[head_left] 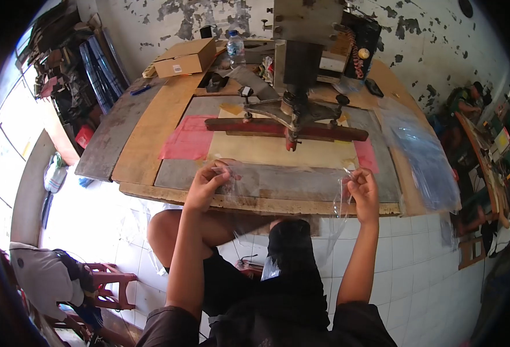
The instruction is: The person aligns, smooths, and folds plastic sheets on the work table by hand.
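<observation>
Left hand (pixel 206 186) and right hand (pixel 365 189) pinch clear plastic film (pixel 287 180) between fingers (pixel 217 166), film spread at near edge of worktop (pixel 145 141). Behind, cardboard box (pixel 180 55) carries white label (pixel 177 68), print too small to read.

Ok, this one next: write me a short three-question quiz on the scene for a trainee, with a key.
1. True or false: the left hand and the right hand both pinch the clear plastic film.

2. Which of these stands upright just to the right of the cardboard box?
A) a red stool
B) a plastic bottle
C) a lamp

3. Fill in: the pile of bluish plastic lies on the person's ____ side of the work table.

Key:
1. True
2. B
3. right
</observation>
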The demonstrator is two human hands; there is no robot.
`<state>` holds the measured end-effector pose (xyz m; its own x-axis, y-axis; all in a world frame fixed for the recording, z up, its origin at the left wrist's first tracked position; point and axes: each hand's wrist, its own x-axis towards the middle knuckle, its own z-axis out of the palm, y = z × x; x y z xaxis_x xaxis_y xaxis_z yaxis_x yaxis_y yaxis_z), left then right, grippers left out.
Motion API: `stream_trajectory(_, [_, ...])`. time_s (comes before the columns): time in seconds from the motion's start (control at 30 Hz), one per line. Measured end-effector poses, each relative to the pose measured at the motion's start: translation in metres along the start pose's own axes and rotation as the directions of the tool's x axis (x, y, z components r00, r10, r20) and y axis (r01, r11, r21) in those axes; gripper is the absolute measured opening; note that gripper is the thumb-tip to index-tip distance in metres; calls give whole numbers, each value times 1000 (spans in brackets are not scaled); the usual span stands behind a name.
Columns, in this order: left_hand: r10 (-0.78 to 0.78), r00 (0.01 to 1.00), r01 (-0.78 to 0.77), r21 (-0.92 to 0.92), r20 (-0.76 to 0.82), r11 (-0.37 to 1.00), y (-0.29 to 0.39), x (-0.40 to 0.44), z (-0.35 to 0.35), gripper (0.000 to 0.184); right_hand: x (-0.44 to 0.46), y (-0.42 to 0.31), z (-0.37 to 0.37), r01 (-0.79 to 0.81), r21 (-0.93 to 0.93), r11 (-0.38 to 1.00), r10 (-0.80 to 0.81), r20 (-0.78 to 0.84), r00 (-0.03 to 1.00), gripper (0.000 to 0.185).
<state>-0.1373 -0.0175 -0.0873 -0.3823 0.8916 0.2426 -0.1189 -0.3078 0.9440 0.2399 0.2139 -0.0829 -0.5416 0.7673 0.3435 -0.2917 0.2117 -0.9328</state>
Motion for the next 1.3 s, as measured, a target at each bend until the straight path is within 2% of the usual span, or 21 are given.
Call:
stream_trajectory(0.2, [-8,999,7,41,32,999,2,-1,4,24,-3,4,-4,18,-71,997,-21,-40,999,29])
stream_trajectory(0.27, [-23,999,21,66,33,998,3,-2,1,29,-2,-4,2,-4,21,1000,5,-72,997,31])
stream_trajectory(0.33, [101,985,-117,120,137,986,1,0,-6,48,-1,3,-3,17,24,1000,-16,-62,998,33])
stream_trajectory(0.37, [84,965,-112,103,250,988,-4,-3,-20,73,-1,0,-2,-11,43,999,14,-73,997,35])
stream_trajectory(0.4, [102,966,-130,107,238,986,5,-10,-15,73,-1,-4,-2,-43,59,997,48,-82,996,37])
stream_trajectory(0.47, [102,832,138,-381,546,914,35,-27,2,95,-7,-19,3,-63,108,992,64,-13,998,48])
stream_trajectory(0.53, [-41,670,275,-198,741,941,39,-29,-10,103,-10,-56,18,-27,23,999,24,100,995,43])
stream_trajectory(0.6, [-172,636,167,83,752,982,64,-28,13,105,-10,-97,43,-54,-93,994,72,201,977,32])
stream_trajectory(0.63, [-181,669,65,187,721,980,81,-27,32,103,-5,-116,55,-51,-90,995,70,213,974,32])
stream_trajectory(0.67, [-186,703,-33,292,687,956,95,-24,50,102,5,-134,67,132,-257,957,-18,402,915,28])
stream_trajectory(0.7, [-107,749,-101,272,654,957,97,-23,65,102,14,-148,78,335,-373,866,-62,583,810,28])
stream_trajectory(0.73, [-109,754,-97,274,648,957,109,-18,78,102,21,-157,87,333,-369,868,-60,588,807,28])
stream_trajectory(0.8, [-3,780,-286,360,626,888,138,6,94,97,38,-175,102,447,-393,804,-102,649,754,32])
stream_trajectory(0.83, [5,780,-293,359,625,886,146,20,98,97,45,-190,107,399,-442,803,-55,612,789,32])
stream_trajectory(0.9, [92,760,-478,458,643,749,163,48,102,89,65,-199,115,466,-436,770,-132,605,785,31])
stream_trajectory(1.0, [199,751,-484,320,630,815,183,69,111,93,86,-213,130,541,-413,733,-242,585,774,28])
stream_trajectory(1.07, [219,754,-476,285,620,832,200,67,121,101,87,-228,137,642,-470,606,-381,537,753,29])
stream_trajectory(1.13, [389,701,-645,300,598,703,221,65,133,97,89,-240,140,688,-455,565,-461,517,721,32])
stream_trajectory(1.2, [504,638,-762,384,583,521,245,64,144,87,92,-252,145,873,-420,246,-734,507,451,36])
stream_trajectory(1.27, [557,585,-810,458,590,366,261,72,142,80,95,-255,151,877,-431,212,-788,455,414,41])
stream_trajectory(1.3, [607,497,-861,440,620,255,267,77,140,73,98,-260,158,886,-422,190,-789,471,394,40])
